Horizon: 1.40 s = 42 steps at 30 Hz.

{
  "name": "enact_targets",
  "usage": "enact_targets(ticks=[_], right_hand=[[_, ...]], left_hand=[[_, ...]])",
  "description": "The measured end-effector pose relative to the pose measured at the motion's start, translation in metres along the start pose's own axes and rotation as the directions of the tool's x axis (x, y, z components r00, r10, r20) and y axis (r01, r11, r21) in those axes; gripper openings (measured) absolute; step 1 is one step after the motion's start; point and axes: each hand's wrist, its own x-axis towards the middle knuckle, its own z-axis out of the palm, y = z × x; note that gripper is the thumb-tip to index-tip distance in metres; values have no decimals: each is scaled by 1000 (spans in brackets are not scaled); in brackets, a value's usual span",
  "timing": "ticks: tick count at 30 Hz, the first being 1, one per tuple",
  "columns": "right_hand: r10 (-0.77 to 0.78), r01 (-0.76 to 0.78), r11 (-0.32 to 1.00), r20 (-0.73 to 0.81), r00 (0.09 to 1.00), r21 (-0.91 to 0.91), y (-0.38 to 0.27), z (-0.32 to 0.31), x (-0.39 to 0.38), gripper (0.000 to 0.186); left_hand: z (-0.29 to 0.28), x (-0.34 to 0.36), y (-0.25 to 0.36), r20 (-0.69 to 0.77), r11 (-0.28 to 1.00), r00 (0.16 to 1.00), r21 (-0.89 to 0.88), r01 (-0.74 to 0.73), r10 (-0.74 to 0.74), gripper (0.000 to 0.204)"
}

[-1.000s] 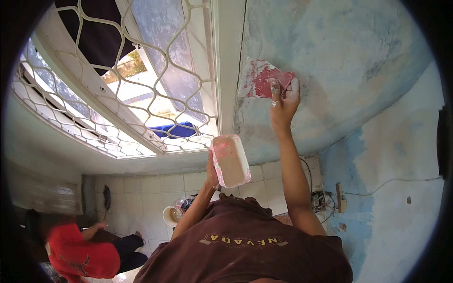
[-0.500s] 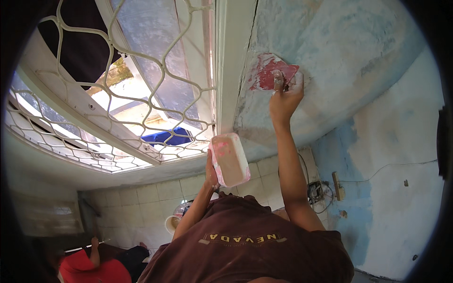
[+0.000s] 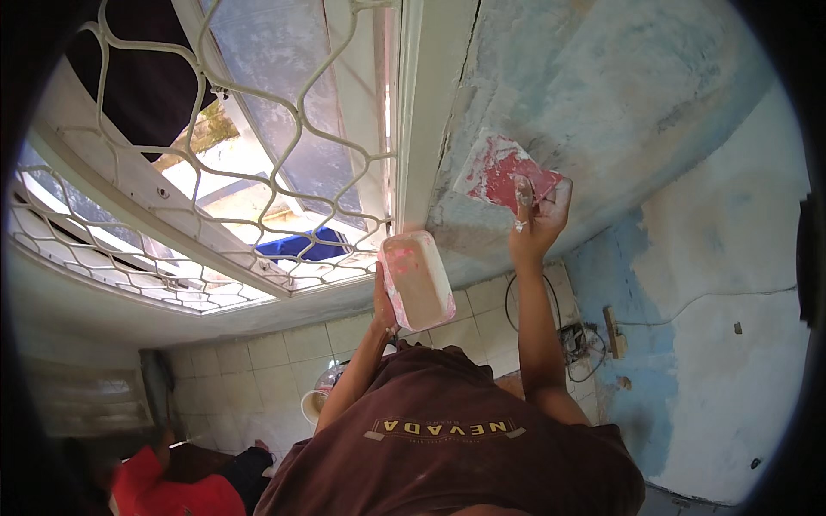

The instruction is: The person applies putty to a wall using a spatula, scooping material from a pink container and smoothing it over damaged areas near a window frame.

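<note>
My right hand (image 3: 538, 219) grips a flat, red putty scraper (image 3: 503, 168) smeared with white paste, its blade at the patchy pale-blue wall (image 3: 628, 69) just right of the window's cream frame (image 3: 411, 120). My fingertips are flecked with white. Lower down, near the foot of the window, my left hand (image 3: 383, 301) holds a rectangular white plastic tub (image 3: 416, 275) stained pink, with light beige paste inside.
A white metal window grille (image 3: 258, 155) fills the upper left. Below are a tiled floor (image 3: 275, 378), a bucket (image 3: 314, 400) and coiled cables (image 3: 578, 344) by the right wall (image 3: 705, 387). Another person in red (image 3: 159, 482) crouches at the lower left.
My right hand and the scraper have moved down and slightly right on the wall. The tub has risen slightly in view. The other person has sunk lower in the picture.
</note>
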Motion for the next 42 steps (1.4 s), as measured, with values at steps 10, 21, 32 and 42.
enact_targets(ticks=[10,21,32,42], right_hand=[[-282,464,871,611,739,-159,-49,-35,-32,16],[578,-571,815,187,794,-97,4,-67,-111,18],[609,-575,789,151,778,-218,10,-72,-110,19],[476,-452,836,2,879,-311,45,-91,-94,24]], left_hand=[[16,-1,13,42,997,998,58,-59,56,75],[25,-8,-7,-9,992,996,83,93,-92,75],[30,-13,-36,-16,988,992,91,122,-121,71],[46,-25,-49,-4,935,978,294,199,-207,74]])
